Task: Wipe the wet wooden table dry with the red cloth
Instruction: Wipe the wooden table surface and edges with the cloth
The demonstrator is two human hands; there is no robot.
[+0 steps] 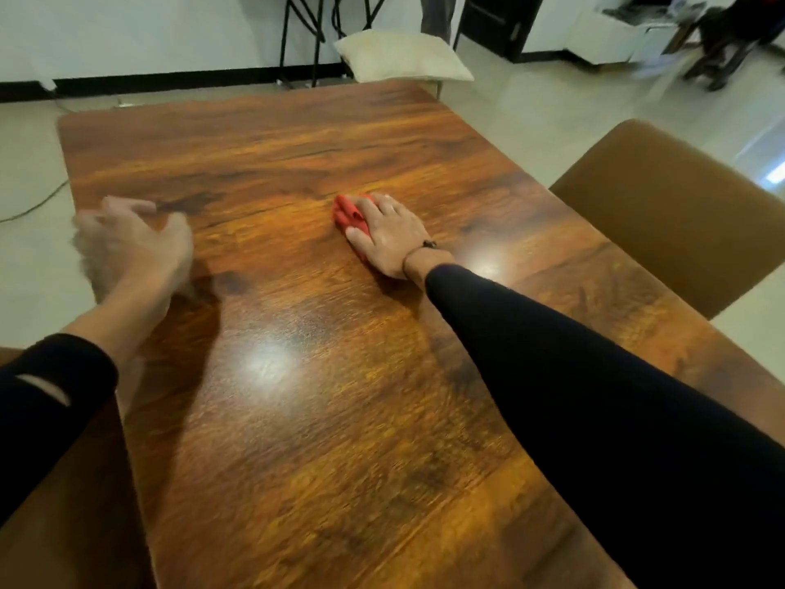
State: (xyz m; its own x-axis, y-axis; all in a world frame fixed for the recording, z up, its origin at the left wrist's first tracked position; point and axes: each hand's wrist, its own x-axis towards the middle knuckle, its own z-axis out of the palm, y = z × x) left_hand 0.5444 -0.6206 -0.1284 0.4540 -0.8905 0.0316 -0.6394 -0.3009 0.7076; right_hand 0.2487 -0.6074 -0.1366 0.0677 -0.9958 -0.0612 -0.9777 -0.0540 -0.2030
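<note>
Head view shows the right hand (388,235) pressing flat on the bunched red cloth (349,214) mid-desk (340,418) to mop moisture, while the blurred left hand (131,244) hovers loosely curled, holding nothing, near the left edge.

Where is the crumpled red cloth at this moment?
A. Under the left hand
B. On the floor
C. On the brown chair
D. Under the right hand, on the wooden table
D: the right hand presses the crumpled red cloth onto the brown wooden table; the blurred left hand holds nothing.
</note>
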